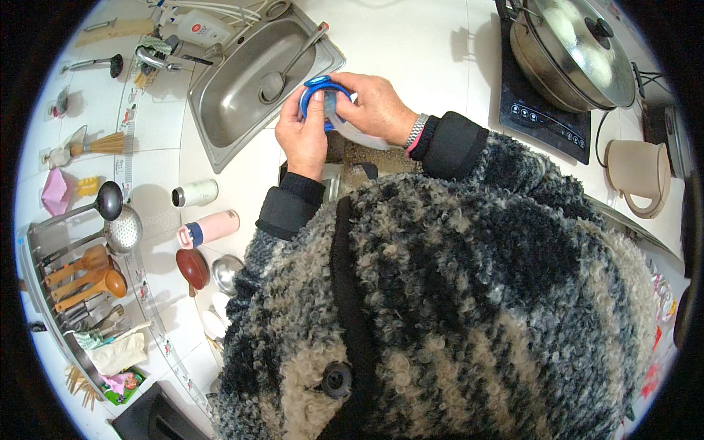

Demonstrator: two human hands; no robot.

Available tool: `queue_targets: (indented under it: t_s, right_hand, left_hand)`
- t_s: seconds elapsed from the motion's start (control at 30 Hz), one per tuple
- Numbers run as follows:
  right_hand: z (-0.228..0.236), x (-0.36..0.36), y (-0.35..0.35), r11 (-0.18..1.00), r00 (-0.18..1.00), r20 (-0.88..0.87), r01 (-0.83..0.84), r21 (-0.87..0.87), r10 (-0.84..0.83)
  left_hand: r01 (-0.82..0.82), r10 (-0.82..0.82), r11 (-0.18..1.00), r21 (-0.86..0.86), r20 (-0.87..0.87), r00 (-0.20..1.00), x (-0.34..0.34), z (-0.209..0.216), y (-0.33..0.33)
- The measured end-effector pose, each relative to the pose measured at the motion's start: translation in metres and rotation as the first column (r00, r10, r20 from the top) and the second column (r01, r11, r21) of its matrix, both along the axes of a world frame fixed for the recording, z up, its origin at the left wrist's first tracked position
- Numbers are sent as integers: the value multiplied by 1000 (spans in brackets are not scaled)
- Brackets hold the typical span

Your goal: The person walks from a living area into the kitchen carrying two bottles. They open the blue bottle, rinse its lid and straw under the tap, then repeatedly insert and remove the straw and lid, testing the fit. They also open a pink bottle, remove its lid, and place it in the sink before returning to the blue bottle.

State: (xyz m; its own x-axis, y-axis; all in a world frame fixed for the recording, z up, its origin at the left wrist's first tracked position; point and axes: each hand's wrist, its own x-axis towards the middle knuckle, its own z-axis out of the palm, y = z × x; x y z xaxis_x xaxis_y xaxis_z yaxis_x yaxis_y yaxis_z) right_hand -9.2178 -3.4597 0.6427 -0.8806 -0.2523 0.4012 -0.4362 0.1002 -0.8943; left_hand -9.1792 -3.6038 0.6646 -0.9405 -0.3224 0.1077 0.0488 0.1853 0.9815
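Note:
Both hands hold a blue, ring-shaped plastic piece (309,100) with a translucent whitish strip (359,135) curving out from it; its exact kind is hard to make out. My left hand (301,141) grips its left side, thumb up along the front. From the right, my right hand (381,106) closes on the rim with thumb and fingers, and the strip runs beneath that palm. The piece is held in front of my body, just off the near right side of the metal sink (220,121). A ladle (271,86) with a long handle lies in the sink.
At right, a lidded pan (565,62) sits on a black induction cooker (546,121), with a beige pitcher (636,172) nearby. A white bottle (196,193), a pink flask (213,228) and bowls (227,273) stand left of me. Utensils (92,275) hang along the left wall.

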Motion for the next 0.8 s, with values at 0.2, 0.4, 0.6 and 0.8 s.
queue_targets:
  t_s: [0.2, 0.4, 0.6, 0.8]
  right_hand:
    - [0, 3, 3, 992, 1000, 13, -26, -127, 28]
    - [-2, -4, 8, 992, 984, -178, 9, 127, 14]
    - [-3, -2, 8, 970, 971, -239, 53, 236, 5]
    - [-1, -5, 10, 979, 965, -261, 27, 203, 28]
  left_hand:
    - [-4, -8, 990, -138, -86, 996, 2, 4, 2]
    - [4, -39, 936, -352, -92, 995, 1, -2, -3]
    - [51, -68, 918, -394, -29, 997, 1, -1, -7]
    - [76, -109, 946, -315, -91, 990, 1, 1, 0]
